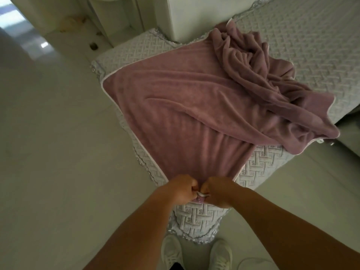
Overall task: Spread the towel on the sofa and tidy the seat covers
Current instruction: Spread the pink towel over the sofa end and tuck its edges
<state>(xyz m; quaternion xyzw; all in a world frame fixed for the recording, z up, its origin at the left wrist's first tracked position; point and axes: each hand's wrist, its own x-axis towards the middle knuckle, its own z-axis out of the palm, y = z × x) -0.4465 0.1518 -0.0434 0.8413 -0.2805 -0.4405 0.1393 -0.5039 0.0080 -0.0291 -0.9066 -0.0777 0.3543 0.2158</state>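
A person's left hand (180, 189) and right hand (216, 191) pinch one corner of a mauve towel (185, 114), apparently to pull it flat. Its far end lies bunched on the sofa's quilted seat cover (311, 45).

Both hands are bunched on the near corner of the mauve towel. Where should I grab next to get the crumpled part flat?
Keep the left hand on the near corner. Send the right hand to the white-piped edge of the towel hanging off the seat cover at right, coming from that open side. The heap likely unrolls from there.
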